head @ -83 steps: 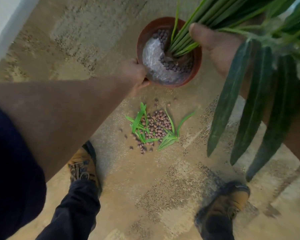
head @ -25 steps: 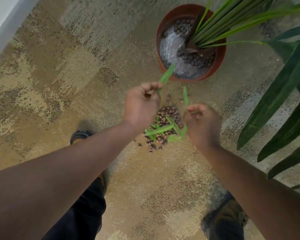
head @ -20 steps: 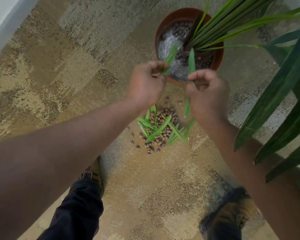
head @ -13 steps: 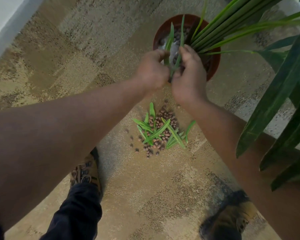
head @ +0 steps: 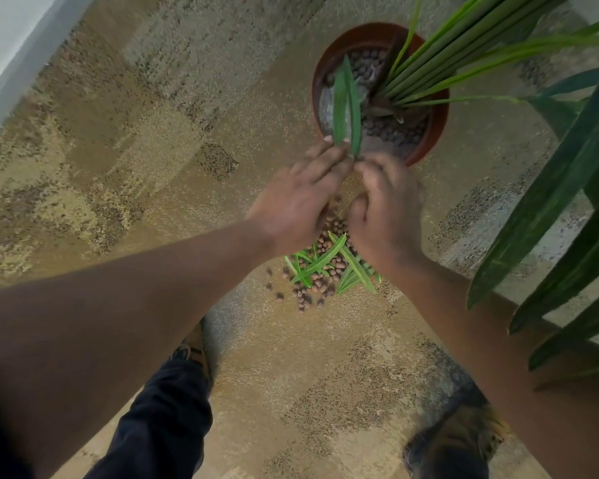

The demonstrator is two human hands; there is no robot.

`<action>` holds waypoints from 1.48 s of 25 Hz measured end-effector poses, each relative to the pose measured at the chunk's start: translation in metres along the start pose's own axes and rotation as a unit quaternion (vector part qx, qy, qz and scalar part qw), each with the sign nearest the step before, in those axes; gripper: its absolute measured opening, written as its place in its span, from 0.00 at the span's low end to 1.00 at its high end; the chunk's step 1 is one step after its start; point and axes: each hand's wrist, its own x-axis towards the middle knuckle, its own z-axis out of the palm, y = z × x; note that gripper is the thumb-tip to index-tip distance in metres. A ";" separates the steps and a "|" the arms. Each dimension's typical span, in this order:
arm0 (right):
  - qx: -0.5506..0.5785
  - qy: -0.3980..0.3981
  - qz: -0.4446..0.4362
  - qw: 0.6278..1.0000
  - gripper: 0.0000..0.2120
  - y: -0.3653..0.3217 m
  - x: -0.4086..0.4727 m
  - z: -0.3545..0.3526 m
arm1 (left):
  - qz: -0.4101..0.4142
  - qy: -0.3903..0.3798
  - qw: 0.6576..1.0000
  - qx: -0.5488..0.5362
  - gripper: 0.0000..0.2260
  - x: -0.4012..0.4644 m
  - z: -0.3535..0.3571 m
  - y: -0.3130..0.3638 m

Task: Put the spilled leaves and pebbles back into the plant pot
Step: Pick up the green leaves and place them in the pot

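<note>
A terracotta plant pot (head: pixel 436 133) stands on the carpet, holding brown pebbles and a plant with long green stems. Two loose green leaves (head: pixel 346 105) lie in the pot, their near ends at its front rim. My left hand (head: pixel 291 202) has its fingers stretched out, the tips touching those leaf ends. My right hand (head: pixel 388 202) is beside it, fingers loosely bent, thumb apart, nothing seen in it. Below both hands the spilled pebbles (head: pixel 322 267) and several spilled leaves (head: pixel 350 264) lie in a pile on the floor, partly hidden by my hands.
Large dark green leaves (head: pixel 561 188) of the plant hang over the right side. My two shoes (head: pixel 464 440) stand on the patterned tan carpet (head: pixel 153 150) below the pile. A pale wall edge (head: pixel 11 46) runs along the upper left.
Both hands lifted a leaf each from the pile and carried them over the pot. Now the two leaves lie in the pot and my hands have drawn back to its front rim.
</note>
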 end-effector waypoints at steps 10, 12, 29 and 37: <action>0.252 -0.174 0.406 0.861 0.23 0.068 -0.059 0.031 | -0.404 -0.197 0.821 -0.353 0.23 -0.056 0.056 -0.030; 0.250 -0.204 0.391 0.862 0.28 0.074 -0.054 0.035 | -0.424 -0.203 0.786 -0.401 0.25 -0.054 0.063 -0.027; 0.087 -0.146 0.226 0.959 0.12 0.067 -0.063 0.042 | -0.449 -0.021 0.828 -0.335 0.10 -0.064 0.064 -0.029; 0.190 0.047 0.064 0.979 0.03 0.010 -0.052 -0.003 | -0.274 0.087 0.883 -0.370 0.07 -0.044 -0.029 0.000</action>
